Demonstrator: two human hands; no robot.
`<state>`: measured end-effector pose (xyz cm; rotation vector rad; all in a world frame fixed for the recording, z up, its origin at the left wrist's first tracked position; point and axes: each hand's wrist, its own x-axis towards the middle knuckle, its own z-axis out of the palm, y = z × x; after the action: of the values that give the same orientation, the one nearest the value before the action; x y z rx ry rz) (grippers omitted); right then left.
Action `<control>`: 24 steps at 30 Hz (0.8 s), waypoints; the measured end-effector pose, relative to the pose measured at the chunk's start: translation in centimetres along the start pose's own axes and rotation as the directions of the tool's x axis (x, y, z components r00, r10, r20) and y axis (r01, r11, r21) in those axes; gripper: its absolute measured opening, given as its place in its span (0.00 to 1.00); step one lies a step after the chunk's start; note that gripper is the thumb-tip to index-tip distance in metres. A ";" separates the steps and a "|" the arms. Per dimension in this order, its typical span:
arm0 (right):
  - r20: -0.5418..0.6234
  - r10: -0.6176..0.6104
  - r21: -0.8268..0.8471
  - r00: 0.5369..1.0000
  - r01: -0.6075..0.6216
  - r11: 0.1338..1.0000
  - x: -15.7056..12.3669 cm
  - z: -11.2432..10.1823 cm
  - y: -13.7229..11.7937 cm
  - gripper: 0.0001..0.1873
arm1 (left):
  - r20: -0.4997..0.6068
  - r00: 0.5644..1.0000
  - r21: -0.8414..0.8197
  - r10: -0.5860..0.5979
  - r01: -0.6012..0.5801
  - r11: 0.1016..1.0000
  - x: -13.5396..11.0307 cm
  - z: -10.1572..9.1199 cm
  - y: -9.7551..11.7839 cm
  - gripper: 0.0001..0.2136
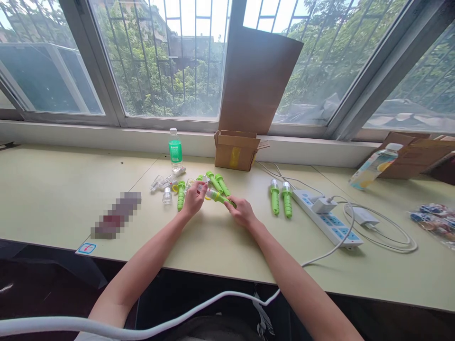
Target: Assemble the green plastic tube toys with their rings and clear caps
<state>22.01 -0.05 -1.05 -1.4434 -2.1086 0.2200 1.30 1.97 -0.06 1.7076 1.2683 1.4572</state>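
It looks like a workroom: a long surface (216,248) under barred windows (159,61), a power strip (326,219) right of the right hand (242,212), matching green handles (181,195) beside the left hand (194,199).

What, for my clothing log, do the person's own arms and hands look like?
Left hand and right hand: gloveless, no watch visible. Left arm and right arm: forearms uncovered. Pale cloth, perhaps a sleeve, shows low on the left; a white cable crosses there.

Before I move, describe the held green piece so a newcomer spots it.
Find the cardboard box by the window. Nearer on the table, look between left hand and right hand. Only this green piece is held; its neighbours lie loose.
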 end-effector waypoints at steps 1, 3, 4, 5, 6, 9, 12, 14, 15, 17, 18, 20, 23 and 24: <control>0.008 0.002 0.001 1.000 -0.002 1.000 0.0 -0.1 0.0 0.15 | 0.006 1.000 -0.035 -0.010 0.010 0.999 0.0 0.0 0.0 0.15; 0.002 0.002 0.011 1.000 -0.002 1.000 0.0 -0.1 -0.1 0.15 | 0.016 0.999 -0.130 -0.036 0.038 0.991 0.1 0.1 0.1 0.16; -0.014 0.002 0.017 1.000 -0.001 1.000 0.0 -0.1 -0.1 0.15 | 0.020 0.998 -0.191 -0.057 0.060 0.980 0.2 0.1 0.1 0.18; -0.036 0.002 0.021 0.999 -0.001 1.000 -0.1 -0.1 -0.1 0.15 | 0.024 0.996 -0.252 -0.083 0.087 0.964 0.3 0.2 0.1 0.20; -0.060 0.002 0.025 0.998 -0.001 1.000 -0.1 -0.1 -0.1 0.15 | 0.030 0.993 -0.309 -0.114 0.117 0.944 0.4 0.2 0.2 0.22; -0.127 0.000 0.027 0.992 0.004 1.000 -0.1 0.0 -0.1 0.15 | 0.059 0.977 -0.426 -0.203 0.209 0.881 0.7 0.1 0.3 0.24; -0.175 0.002 0.017 0.985 0.001 1.000 0.0 0.2 0.1 0.15 | 0.109 0.965 -0.478 -0.240 0.263 0.838 0.8 -0.1 0.3 0.23; -0.182 0.001 0.013 0.983 0.001 1.000 0.0 0.3 0.3 0.16 | 0.133 0.961 -0.485 -0.241 0.275 0.830 0.9 -0.1 0.3 0.22; -0.172 0.000 0.012 0.985 0.002 1.000 0.0 0.3 0.3 0.16 | 0.138 0.961 -0.483 -0.238 0.275 0.831 0.9 -0.1 0.2 0.22; -0.127 0.003 0.016 0.992 -0.001 1.000 0.1 0.2 0.3 0.15 | 0.144 0.964 -0.479 -0.225 0.267 0.836 0.9 -0.1 -0.1 0.21; -0.097 0.008 0.021 0.995 -0.006 1.000 0.1 0.1 0.3 0.15 | 0.149 0.965 -0.479 -0.216 0.261 0.838 0.9 0.0 -0.2 0.21; -0.036 0.019 0.044 0.999 -0.018 0.999 0.1 0.0 0.3 0.17 | 0.157 0.967 -0.482 -0.201 0.252 0.839 0.9 0.1 -0.4 0.20; -0.006 0.029 0.068 1.000 -0.029 0.997 0.1 -0.1 0.3 0.18 | 0.157 0.968 -0.491 -0.197 0.250 0.835 0.9 0.1 -0.5 0.20; -0.020 0.029 0.064 0.999 -0.028 0.998 0.1 -0.1 0.3 0.18 | 0.153 0.968 -0.499 -0.200 0.251 0.829 0.9 0.2 -0.5 0.20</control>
<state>22.26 0.18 -1.08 -1.4333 -2.0471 0.2797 1.26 2.99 -0.16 1.2058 0.8824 1.3944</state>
